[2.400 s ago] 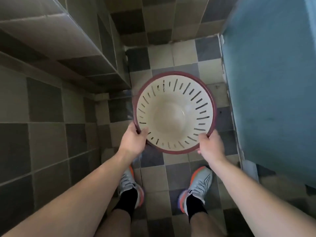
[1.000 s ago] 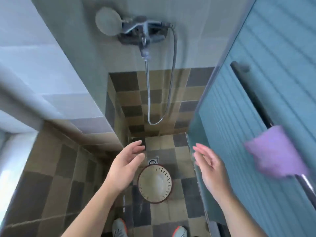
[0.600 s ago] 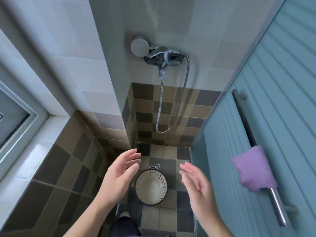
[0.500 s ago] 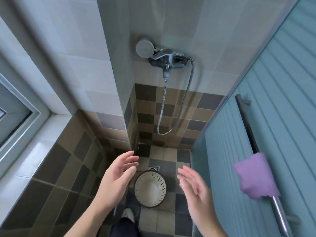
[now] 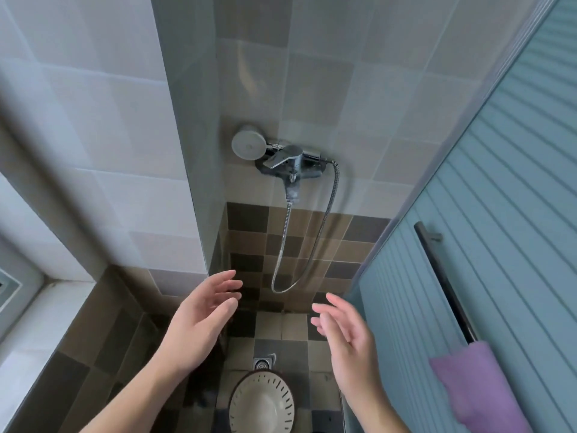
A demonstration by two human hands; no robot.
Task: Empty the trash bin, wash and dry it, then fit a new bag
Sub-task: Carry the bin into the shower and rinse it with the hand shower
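Nearest the camera, both forearms came up from the bottom edge. Left hand (image 5: 199, 320) sat centre-left of frame, palm turned inward, fingers straight and loosely spread, holding nothing. Right hand (image 5: 346, 335) sat centre-right, palm facing the left one, fingers relaxed and slightly fanned, also holding nothing. The two hands were apart, w/ a gap between them, neither touching anything.

Below and between the wrists, at bottom centre, the trash bin (image 5: 262, 404) stood upright on the floor (image 5: 293, 326), cream inside w/ dark slots round the wall and a dark red rim; its lower part was cut off by the frame edge. Just beyond the bin's rim, a small metal floor drain (image 5: 263, 364) sat in the checkered brown/grey tiles.

At lower right, a purple cloth (image 5: 477, 392) hung over a dark towel bar (image 5: 443, 285) fixed to a blue ribbed door (image 5: 515, 214).

Farther back, centre of frame, a chrome shower mixer (image 5: 290, 162) was mounted on the tiled wall, w/ a round shower head (image 5: 248, 144) at its left and a metal hose (image 5: 321, 232) looping down below it. A window frame (image 5: 18, 276) showed at the left edge.
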